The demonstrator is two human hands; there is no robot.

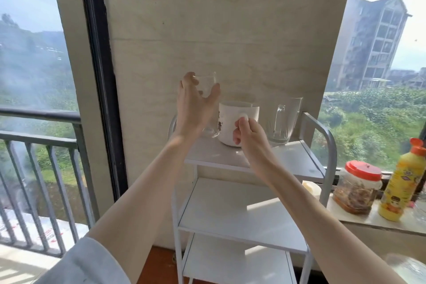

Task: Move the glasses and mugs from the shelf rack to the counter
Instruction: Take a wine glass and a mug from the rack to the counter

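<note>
A white shelf rack [297, 159] stands against the wall. On its top shelf sit a white mug [230, 120] with dark print and a clear glass mug [284, 120] at the right. My left hand [193, 108] is wrapped around a tall clear glass [207, 85], whose base [211, 132] is by the shelf's left end; whether it rests there I cannot tell. My right hand [247, 132] grips the white mug's handle. The two lower shelves [242, 214] hold nothing.
A counter ledge [359, 220] runs to the right of the rack, carrying a red-lidded jar [357, 189], a yellow bottle [402, 182] and some glassware at the far right edge. A window and balcony railing [39, 136] are on the left.
</note>
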